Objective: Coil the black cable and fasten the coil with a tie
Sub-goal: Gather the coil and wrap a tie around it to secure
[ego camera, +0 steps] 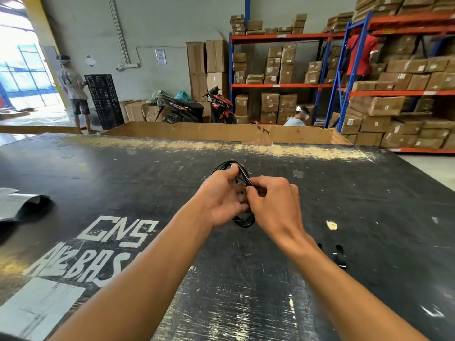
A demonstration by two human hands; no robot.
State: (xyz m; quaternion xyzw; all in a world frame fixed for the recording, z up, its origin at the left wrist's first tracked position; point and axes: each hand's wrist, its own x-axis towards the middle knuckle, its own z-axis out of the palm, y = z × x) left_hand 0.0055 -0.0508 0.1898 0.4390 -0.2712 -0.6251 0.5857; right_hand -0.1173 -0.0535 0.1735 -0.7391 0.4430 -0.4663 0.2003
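The black cable point(243, 219) is seen as thin, smooth and slightly glossy, plastic-sheathed by its look. The table point(369, 205) is shown as a dark painted board, matt, scuffed and scratched, worn bare along its far edge. Brown cardboard boxes point(384, 105) are stacked on painted metal racks point(278, 85).

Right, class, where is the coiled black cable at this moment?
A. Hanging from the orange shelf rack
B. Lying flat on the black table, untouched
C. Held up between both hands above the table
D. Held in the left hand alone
C: the black cable is gathered into loops, gripped by the left hand and the right hand together above the black table.
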